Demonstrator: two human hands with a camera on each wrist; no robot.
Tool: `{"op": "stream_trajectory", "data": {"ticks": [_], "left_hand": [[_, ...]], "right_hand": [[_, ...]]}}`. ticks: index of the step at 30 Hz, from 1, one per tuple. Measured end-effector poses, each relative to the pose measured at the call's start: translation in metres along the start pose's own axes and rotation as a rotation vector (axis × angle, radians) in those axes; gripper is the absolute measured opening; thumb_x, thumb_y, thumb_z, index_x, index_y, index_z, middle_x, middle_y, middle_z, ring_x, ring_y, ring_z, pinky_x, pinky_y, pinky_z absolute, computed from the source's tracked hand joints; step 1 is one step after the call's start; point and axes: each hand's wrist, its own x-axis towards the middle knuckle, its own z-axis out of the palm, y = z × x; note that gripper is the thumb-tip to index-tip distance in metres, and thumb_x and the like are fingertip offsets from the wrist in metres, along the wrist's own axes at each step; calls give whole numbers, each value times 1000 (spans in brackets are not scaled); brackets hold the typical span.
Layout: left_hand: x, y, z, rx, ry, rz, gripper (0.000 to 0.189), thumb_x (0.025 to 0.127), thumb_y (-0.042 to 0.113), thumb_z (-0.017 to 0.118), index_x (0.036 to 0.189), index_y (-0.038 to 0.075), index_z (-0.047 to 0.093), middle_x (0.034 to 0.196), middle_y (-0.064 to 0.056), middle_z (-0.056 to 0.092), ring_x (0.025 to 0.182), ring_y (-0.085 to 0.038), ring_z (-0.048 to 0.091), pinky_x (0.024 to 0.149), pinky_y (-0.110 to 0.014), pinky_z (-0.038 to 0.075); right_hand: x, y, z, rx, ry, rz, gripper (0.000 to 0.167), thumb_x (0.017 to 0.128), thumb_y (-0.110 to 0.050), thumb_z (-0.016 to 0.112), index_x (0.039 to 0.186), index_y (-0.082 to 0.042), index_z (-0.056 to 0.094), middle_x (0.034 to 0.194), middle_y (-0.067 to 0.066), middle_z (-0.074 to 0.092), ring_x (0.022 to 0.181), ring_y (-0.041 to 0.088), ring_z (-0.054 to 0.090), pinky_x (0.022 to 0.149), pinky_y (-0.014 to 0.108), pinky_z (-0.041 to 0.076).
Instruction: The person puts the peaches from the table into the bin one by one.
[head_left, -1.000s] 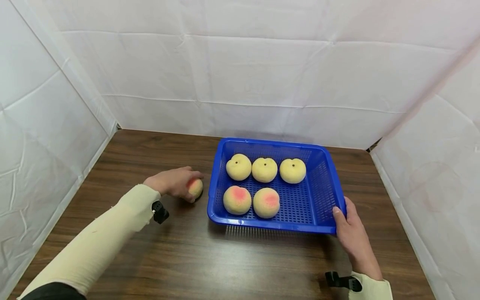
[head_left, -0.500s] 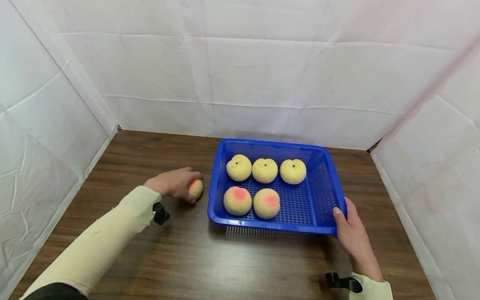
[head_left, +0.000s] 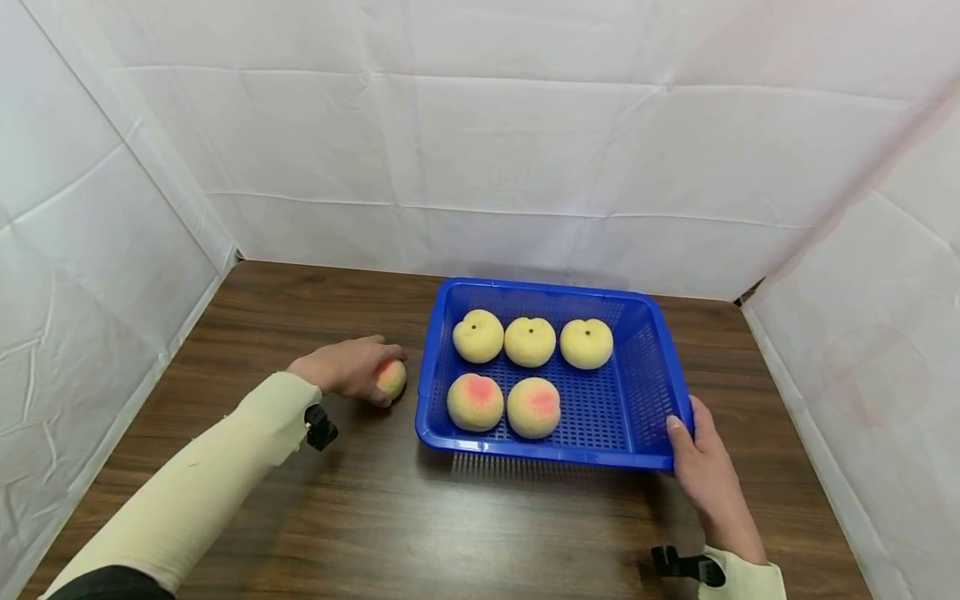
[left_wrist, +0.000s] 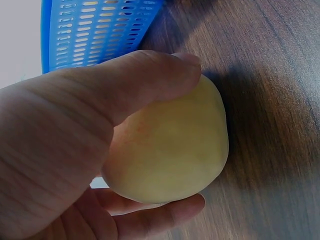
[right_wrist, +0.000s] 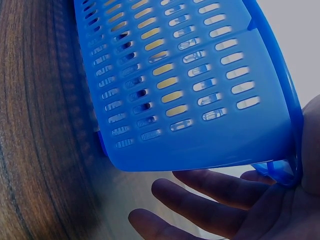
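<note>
My left hand [head_left: 351,368] holds a peach [head_left: 391,379] on the table, just left of the blue basket. In the left wrist view the thumb lies over one side of that yellow peach [left_wrist: 175,145] and the fingers curl under the other. A blue plastic basket [head_left: 555,455] with slotted walls carries several peaches, three stem-side up at the back and two with pink blush in front. At its front right corner my right hand [head_left: 708,467] grips the rim, thumb on top. Seen from the right wrist, the fingers [right_wrist: 210,195] reach along the outside of the basket wall [right_wrist: 200,145].
A dark wood-grain table [head_left: 480,533] lies under everything. White sheeting [head_left: 510,150] closes off the back and both sides. The basket stands close to the back sheet, with a narrow gap between it and the left hand.
</note>
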Motion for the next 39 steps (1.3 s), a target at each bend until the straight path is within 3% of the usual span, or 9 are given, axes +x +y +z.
{"op": "stream_trajectory", "data": {"ticks": [6,23,39], "left_hand": [[-1,0,-1,3,11,19,69,85,29,83,146,10,56,125,-14,62,99,-22,64,86,-43,56],[-9,3,-17,15,41,-11,58,86,30,82,137,12,61,119,-11,63,94,-22,62,83,-42,55],[-24,12,-35,68,80,-18,60,83,30,81,137,13,61,118,-11,63,91,-23,62,77,-41,54]], "right_hand": [[1,0,0,0,-7,7,66,114,-39,23,168,-15,-5,170,28,20,146,47,35,118,73,29],[1,0,0,3,-9,5,66,114,-38,23,168,-16,-6,170,27,18,148,48,34,119,74,27],[2,-1,-1,-4,-23,10,66,114,-39,22,168,-14,-7,171,28,16,148,50,34,118,74,28]]}}
